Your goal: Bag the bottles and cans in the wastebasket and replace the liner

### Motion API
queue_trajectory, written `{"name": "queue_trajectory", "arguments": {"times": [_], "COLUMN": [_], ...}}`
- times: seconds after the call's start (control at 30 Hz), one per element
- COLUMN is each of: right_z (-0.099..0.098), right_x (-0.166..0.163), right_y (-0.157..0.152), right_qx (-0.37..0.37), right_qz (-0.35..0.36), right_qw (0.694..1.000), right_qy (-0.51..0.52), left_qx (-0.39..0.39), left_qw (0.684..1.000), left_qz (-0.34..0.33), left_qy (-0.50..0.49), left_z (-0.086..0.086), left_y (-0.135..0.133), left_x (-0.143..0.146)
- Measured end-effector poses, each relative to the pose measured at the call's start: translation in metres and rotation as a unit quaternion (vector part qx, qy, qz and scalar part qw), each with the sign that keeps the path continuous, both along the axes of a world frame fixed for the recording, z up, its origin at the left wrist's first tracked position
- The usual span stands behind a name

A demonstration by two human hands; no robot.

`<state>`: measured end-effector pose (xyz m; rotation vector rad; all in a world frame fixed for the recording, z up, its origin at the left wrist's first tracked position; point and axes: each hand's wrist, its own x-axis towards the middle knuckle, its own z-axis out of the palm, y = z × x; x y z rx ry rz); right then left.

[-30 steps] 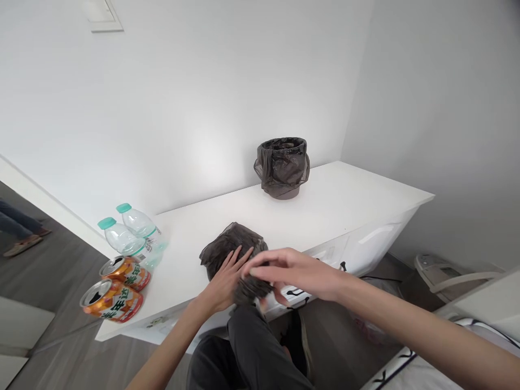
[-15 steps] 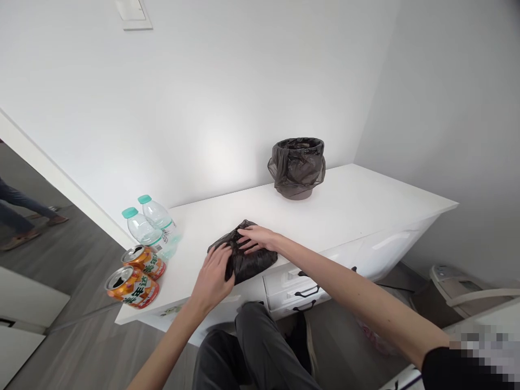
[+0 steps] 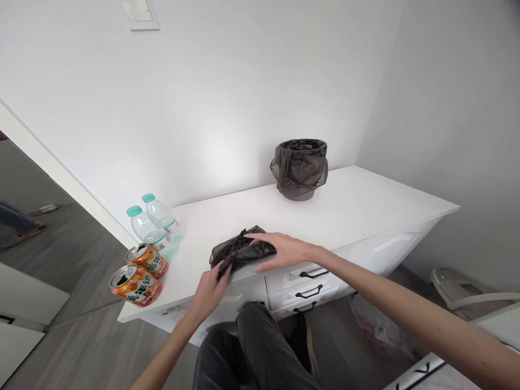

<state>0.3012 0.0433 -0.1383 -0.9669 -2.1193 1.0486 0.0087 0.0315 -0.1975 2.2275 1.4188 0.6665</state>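
Black garbage bag (image 3: 242, 254) lies crosswise. Left hand (image 3: 210, 289) pinches its left end; right hand (image 3: 286, 251), spread, spans the right.

Left of the left fingers (image 3: 225, 275), the front can (image 3: 137, 287) says 美年达; the back can (image 3: 150, 261) shows some of that word; the bottle labels (image 3: 166, 239) are too tiny to read.

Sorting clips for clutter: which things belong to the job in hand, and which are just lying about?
In use:
- dark plastic bag, in left hand
- right hand, over it

Seemingly lying about:
- lined bin
- two bottles
- two orange cans
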Motion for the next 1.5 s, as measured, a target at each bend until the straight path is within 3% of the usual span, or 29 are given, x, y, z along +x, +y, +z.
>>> {"name": "queue_trajectory", "arguments": {"times": [0.07, 0.13, 0.23, 0.33, 0.4, 0.53, 0.6, 0.77, 0.93, 1.23, 1.5], "right_z": [-0.016, -0.035, -0.056, -0.059, -0.054, -0.040, -0.040, -0.066, -0.086, -0.087, -0.081], "right_x": [0.006, 0.004, -0.007, -0.022, -0.033, -0.053, -0.060, -0.060, -0.057, -0.060, -0.106], "right_y": [0.001, 0.009, 0.022, 0.024, 0.018, 0.009, 0.009, 0.017, 0.017, 0.015, -0.023], "right_qx": [0.057, 0.072, 0.047, 0.045, 0.101, 0.265, 0.285, 0.199, 0.189, 0.169, 0.130], "right_qz": [-0.057, -0.149, -0.248, -0.279, -0.277, -0.191, -0.147, -0.169, -0.187, -0.198, -0.247], "right_qw": [0.996, 0.985, 0.963, 0.944, 0.935, 0.925, 0.931, 0.950, 0.951, 0.947, 0.952], "right_qy": [-0.031, -0.042, -0.094, -0.167, -0.198, -0.194, -0.175, -0.173, -0.157, -0.187, -0.123], "left_qx": [-0.033, -0.017, 0.117, 0.277, 0.304, 0.251, 0.225, 0.179, 0.164, 0.139, 0.121], "left_qw": [0.996, 0.991, 0.983, 0.958, 0.945, 0.939, 0.939, 0.949, 0.956, 0.961, 0.985], "left_qz": [0.074, 0.113, 0.126, 0.054, -0.021, -0.097, -0.116, -0.117, -0.105, -0.104, -0.006], "left_qy": [-0.044, -0.075, -0.058, 0.048, 0.123, 0.212, 0.234, 0.230, 0.220, 0.215, 0.121], "left_z": [0.004, 0.012, 0.025, 0.034, 0.034, 0.018, 0.005, -0.017, -0.017, -0.021, -0.015], "left_y": [0.001, 0.004, 0.008, 0.012, 0.016, 0.031, 0.041, 0.059, 0.059, 0.061, 0.058], "left_x": [0.002, 0.010, 0.028, 0.043, 0.049, 0.046, 0.040, 0.022, 0.015, 0.000, -0.005]}}
